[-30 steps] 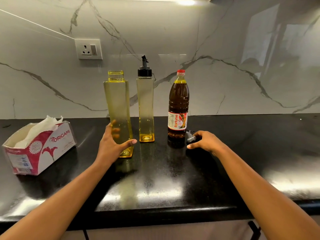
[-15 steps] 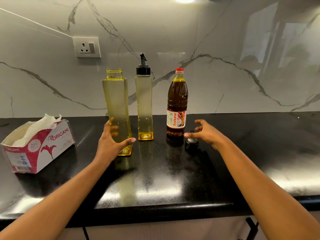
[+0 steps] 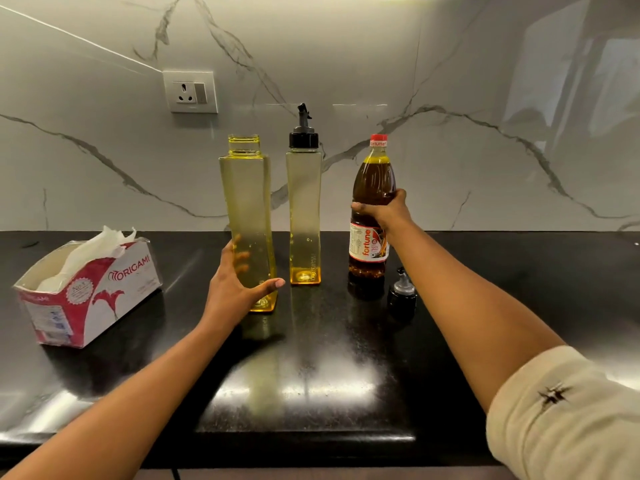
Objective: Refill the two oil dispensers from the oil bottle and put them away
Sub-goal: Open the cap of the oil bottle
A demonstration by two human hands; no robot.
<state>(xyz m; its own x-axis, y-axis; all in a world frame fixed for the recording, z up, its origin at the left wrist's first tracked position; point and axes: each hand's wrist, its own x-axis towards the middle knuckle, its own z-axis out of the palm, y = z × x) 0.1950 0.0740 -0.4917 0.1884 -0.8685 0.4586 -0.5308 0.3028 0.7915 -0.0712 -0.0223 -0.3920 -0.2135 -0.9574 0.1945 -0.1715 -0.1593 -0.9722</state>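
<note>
While my left hand [image 3: 235, 289] grips the uncapped dispenser [image 3: 247, 220], my right hand [image 3: 384, 211] wraps the oil bottle [image 3: 372, 181]; next I'd unscrew its red cap [image 3: 378, 139] before pouring.

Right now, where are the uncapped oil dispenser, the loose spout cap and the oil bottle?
uncapped oil dispenser [image 3: 246, 202]: head view, middle of its yellow body.
loose spout cap [image 3: 401, 296]: head view, its black collar, on the counter.
oil bottle [image 3: 366, 244]: head view, its white and red label.
</note>
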